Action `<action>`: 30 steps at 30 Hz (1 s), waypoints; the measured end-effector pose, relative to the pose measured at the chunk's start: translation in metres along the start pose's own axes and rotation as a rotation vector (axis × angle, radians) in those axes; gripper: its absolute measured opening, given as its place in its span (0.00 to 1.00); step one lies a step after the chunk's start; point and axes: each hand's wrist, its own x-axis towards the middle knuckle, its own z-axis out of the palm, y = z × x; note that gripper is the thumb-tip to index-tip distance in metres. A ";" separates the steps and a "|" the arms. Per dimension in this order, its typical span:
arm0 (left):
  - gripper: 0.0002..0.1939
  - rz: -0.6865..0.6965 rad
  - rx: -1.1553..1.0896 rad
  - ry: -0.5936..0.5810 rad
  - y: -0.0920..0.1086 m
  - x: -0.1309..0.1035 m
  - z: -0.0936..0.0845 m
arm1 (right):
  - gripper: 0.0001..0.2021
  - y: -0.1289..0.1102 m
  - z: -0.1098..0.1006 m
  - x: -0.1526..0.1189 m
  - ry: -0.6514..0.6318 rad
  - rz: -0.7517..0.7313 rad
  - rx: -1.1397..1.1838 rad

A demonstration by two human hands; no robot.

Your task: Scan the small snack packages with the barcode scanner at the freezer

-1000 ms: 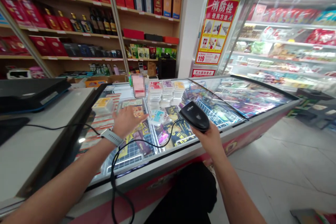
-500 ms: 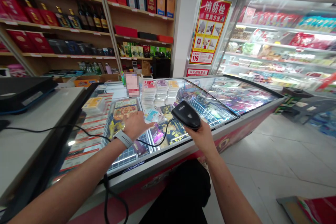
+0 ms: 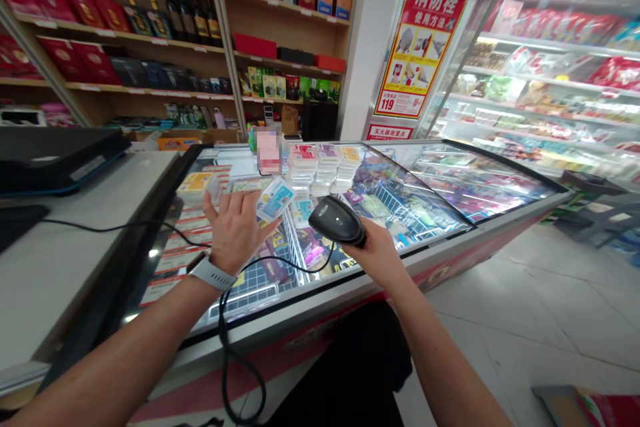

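Observation:
My left hand (image 3: 235,227), wearing a watch with a pale band, is over the glass top of a chest freezer (image 3: 450,230). Between its thumb and fingers is a flat clear plastic pack with a blue label (image 3: 276,199), tilted up off the glass. A similar blue-labelled pack (image 3: 303,211) lies on the glass just to the right. My right hand (image 3: 377,250) grips a black handheld barcode scanner (image 3: 336,220), its head pointing left toward the packs. The scanner's cable (image 3: 285,259) loops left across the glass.
Stacks of clear packs with red, purple and yellow labels (image 3: 327,170) stand on the glass behind. A yellow-labelled stack (image 3: 196,185) is at left. A counter (image 3: 100,240) holds a black device (image 3: 60,157). Shelves of boxes and bottles (image 3: 165,33) line the back.
My left hand has moved left and taken up a blue-labelled pack from the glass. The scanner has shifted slightly left in my right hand. The view has turned a little left.

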 end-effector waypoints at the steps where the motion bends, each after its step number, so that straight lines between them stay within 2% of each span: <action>1: 0.30 0.000 0.011 0.001 0.000 0.000 -0.001 | 0.08 -0.001 0.002 0.002 -0.009 -0.007 -0.006; 7: 0.31 -0.008 0.024 0.000 -0.004 -0.001 -0.001 | 0.11 -0.005 0.010 0.010 -0.037 -0.023 -0.056; 24: 0.33 -0.010 -0.001 0.000 -0.008 -0.001 -0.001 | 0.14 -0.011 0.014 0.013 -0.112 -0.005 -0.124; 28: 0.33 -0.045 -0.029 -0.029 -0.008 -0.001 0.001 | 0.11 -0.012 0.015 0.012 -0.114 -0.011 -0.093; 30: 0.33 -0.105 -0.057 -0.061 -0.012 0.000 0.005 | 0.09 -0.012 0.013 0.010 -0.103 -0.011 -0.097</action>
